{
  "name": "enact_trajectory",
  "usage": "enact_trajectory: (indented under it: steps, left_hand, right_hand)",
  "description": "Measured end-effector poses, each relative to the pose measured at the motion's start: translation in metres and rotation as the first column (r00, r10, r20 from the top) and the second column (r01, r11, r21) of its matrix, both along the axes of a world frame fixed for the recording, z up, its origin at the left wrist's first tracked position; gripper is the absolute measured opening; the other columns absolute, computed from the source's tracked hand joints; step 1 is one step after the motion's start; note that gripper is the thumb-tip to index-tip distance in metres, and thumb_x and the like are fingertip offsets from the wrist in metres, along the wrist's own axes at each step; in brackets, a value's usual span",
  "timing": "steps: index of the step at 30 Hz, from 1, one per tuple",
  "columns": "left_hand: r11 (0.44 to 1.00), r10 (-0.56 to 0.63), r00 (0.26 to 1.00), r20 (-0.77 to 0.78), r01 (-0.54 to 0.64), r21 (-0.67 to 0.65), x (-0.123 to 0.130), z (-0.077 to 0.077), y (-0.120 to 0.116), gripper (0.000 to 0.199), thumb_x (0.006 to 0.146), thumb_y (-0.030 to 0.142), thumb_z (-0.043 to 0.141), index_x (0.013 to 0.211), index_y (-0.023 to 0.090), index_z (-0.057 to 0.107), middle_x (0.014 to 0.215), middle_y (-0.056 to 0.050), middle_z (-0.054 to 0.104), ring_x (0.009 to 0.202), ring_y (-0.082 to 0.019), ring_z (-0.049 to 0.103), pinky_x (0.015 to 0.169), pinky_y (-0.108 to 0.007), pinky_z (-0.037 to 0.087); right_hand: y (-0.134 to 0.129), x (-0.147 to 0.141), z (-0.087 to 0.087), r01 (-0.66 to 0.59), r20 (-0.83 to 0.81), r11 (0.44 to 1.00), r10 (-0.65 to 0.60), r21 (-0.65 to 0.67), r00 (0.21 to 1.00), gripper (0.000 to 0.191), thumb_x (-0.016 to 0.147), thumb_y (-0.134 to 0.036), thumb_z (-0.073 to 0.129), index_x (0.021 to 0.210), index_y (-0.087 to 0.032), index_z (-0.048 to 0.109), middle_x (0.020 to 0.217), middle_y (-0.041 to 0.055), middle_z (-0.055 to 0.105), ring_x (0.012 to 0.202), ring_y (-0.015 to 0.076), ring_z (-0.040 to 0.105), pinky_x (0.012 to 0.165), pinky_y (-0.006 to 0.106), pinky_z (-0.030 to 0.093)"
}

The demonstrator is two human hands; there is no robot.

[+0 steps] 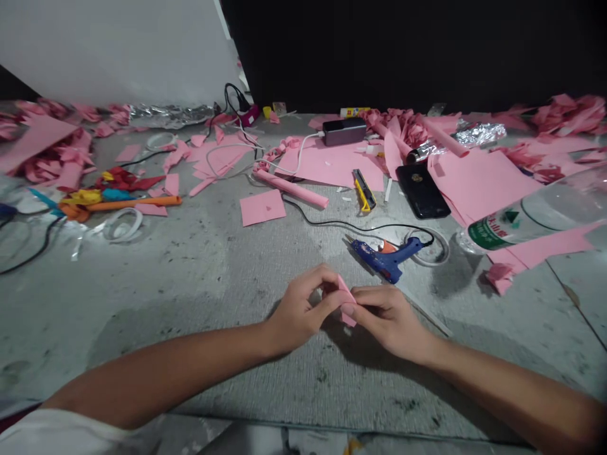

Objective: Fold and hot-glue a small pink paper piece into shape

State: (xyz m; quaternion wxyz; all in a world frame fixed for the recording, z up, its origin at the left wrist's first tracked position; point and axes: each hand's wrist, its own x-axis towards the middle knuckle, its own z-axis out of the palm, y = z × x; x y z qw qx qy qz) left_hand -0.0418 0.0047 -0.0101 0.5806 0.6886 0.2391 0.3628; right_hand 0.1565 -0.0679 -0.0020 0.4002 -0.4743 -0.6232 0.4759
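Observation:
Between my two hands is a small piece of pink paper (348, 319), folded or rolled, held up just above the grey surface. My left hand (306, 309) pinches it from the left with thumb and fingers. From the right, my right hand (391, 322) grips its edge, the thumb pressed against the front. Fingers cover much of the paper. Just beyond my right hand lies a blue glue gun (386, 260) on its side, nozzle pointing left. A thin whitish stick (429, 313) rests partly behind that hand.
Farther off lie a flat pink paper piece (263, 208), a rolled pink tube (296, 189), a yellow utility knife (364, 191) and a black phone (423, 191). A plastic bottle (535, 218) lies at right. Cords cross the surface; an orange paper tube (137, 203) is at left.

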Motion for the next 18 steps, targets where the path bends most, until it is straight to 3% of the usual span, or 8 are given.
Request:
enact_trajectory:
  steps: [4,8,14,18]
  left_hand:
    - [1.000,-0.021,0.998,-0.066,0.021,-0.002,0.0025,0.0041,0.0017,0.009,0.099,0.020,0.076,0.090,0.019,0.074,0.086,0.001,0.069,0.082,-0.013,0.063,0.079,-0.027,0.049]
    - [0.998,0.019,1.000,-0.008,-0.019,0.061,0.0014,0.0033,0.0005,0.008,0.099,0.023,0.078,0.091,0.019,0.077,0.085,0.000,0.071,0.080,-0.012,0.064,0.078,-0.026,0.050]
    - [0.998,-0.012,0.999,-0.037,0.009,-0.068,0.0035,0.0069,0.0023,0.009,0.098,0.024,0.079,0.091,0.018,0.080,0.084,-0.001,0.072,0.080,-0.014,0.066,0.076,-0.027,0.051]
    - [0.999,0.028,0.999,-0.019,-0.029,-0.032,0.0014,0.0046,0.0012,0.010,0.101,0.023,0.076,0.094,0.021,0.084,0.086,-0.001,0.076,0.082,-0.013,0.069,0.080,-0.026,0.055]
  right_hand:
    - [-0.0002,-0.0002,-0.0001,0.026,0.023,0.999,-0.025,-0.019,0.999,0.046,0.111,-0.042,0.063,0.074,-0.017,0.073,0.068,-0.0011,0.064,0.062,0.0108,0.054,0.062,0.025,0.040]
    - [0.0000,-0.0008,0.0008,0.024,0.004,0.998,-0.024,-0.056,1.000,0.039,0.108,-0.045,0.066,0.084,-0.018,0.081,0.078,0.0026,0.078,0.069,0.0137,0.068,0.068,0.025,0.049]
    - [-0.0008,-0.0001,-0.0015,0.050,-0.001,0.995,-0.050,-0.084,0.999,0.044,0.109,-0.046,0.065,0.078,-0.018,0.078,0.070,0.0024,0.077,0.065,0.0136,0.070,0.065,0.024,0.050]
    - [0.0009,-0.0012,-0.0012,0.060,-0.034,0.992,-0.064,-0.113,0.997,0.036,0.105,-0.047,0.070,0.086,-0.019,0.081,0.075,0.0036,0.079,0.069,0.0156,0.072,0.068,0.026,0.053]
